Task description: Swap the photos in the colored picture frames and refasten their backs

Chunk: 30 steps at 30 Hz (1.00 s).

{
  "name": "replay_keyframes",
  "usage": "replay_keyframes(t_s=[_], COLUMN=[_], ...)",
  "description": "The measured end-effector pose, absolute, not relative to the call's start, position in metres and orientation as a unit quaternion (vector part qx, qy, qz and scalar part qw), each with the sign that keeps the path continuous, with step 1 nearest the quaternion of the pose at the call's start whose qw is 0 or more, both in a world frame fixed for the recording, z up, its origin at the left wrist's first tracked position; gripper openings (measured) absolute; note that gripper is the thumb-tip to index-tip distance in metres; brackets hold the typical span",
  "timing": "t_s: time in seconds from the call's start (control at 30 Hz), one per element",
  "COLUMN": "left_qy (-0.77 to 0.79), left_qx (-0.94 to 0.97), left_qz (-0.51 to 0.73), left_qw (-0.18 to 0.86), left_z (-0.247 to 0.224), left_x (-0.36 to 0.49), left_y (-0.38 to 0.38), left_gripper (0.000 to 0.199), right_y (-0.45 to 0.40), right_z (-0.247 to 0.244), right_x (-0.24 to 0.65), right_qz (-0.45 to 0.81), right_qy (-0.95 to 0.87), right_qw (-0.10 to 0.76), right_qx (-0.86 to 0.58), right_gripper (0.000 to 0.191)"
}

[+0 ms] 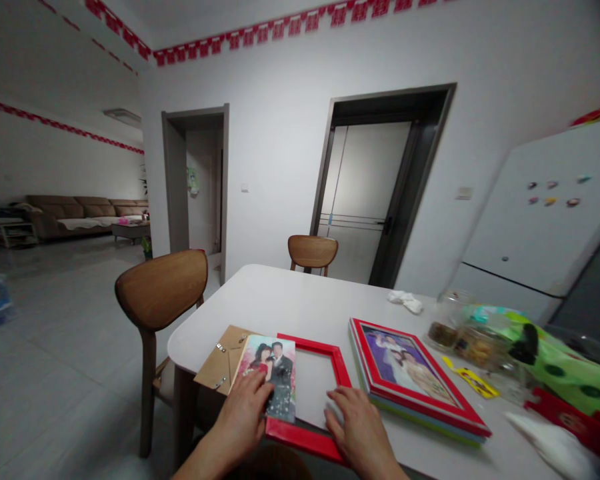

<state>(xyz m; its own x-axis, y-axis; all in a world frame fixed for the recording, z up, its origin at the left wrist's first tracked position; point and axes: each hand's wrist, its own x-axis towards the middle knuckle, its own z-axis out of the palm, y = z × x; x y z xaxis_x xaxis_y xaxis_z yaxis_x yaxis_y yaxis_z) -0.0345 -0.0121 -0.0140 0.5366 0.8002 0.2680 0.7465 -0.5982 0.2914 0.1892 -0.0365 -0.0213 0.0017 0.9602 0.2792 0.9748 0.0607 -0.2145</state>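
L hand (pixel 245 408) lay on photo (pixel 283 387), which hid most of left side of red frame (pixel 303 438); grip unclear. R hand (pixel 359 425) covered pt of frame's right side, grip unclear too. Backing board (pixel 214 365), left of frame, partly hidden.

From the wearer's head, the one camera is looking forward and down across the white table (pixel 280 300), catching the left hand (pixel 246 408) and right hand (pixel 357 427) close at the bottom while facing the white wall (pixel 275 147) farther off
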Motion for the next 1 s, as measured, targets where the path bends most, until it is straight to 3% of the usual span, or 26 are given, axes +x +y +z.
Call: replay_keyframes(t_s=[0.23,0.37,0.47,0.57,0.67,0.73,0.83,1.0], left_qy=[0.470,0.448,0.453,0.405,0.302,0.270,0.297,0.480], left_qx=[0.857,0.822,0.703,0.514,0.388,0.379,0.452,0.616], left_qz=[0.206,0.334,0.501,0.632,0.656,0.634,0.600,0.476], left_qw=[0.048,0.110,0.222,0.415,0.573,0.617,0.590,0.404], left_z=[-0.029,-0.013,0.009,0.020,0.012,0.002,-0.013,-0.022], left_x=[-0.027,-0.036,-0.034,-0.012,0.021,0.036,0.039,0.016], left_y=[-0.001,0.003,0.005,0.000,-0.012,-0.017,-0.018,-0.017], left_gripper=[0.048,0.046,0.034,0.037,0.047,0.050,0.051,0.062], right_y=[-0.035,-0.034,-0.033,-0.028,-0.021,-0.016,-0.012,-0.005], right_z=[-0.021,-0.016,-0.010,-0.007,-0.007,-0.005,0.002,0.009], right_x=[0.192,0.189,0.178,0.161,0.149,0.150,0.167,0.202], right_qz=[-0.003,0.036,0.148,0.333,0.478,0.497,0.467,0.494], right_qy=[-0.708,-0.696,-0.668,-0.578,-0.457,-0.405,-0.379,-0.396], right_qw=[0.198,0.293,0.384,0.445,0.503,0.554,0.593,0.526], right_qx=[-0.678,-0.655,-0.620,-0.598,-0.556,-0.531,-0.536,-0.568], right_gripper=[0.031,0.032,0.036,0.048,0.055,0.052,0.046,0.038])
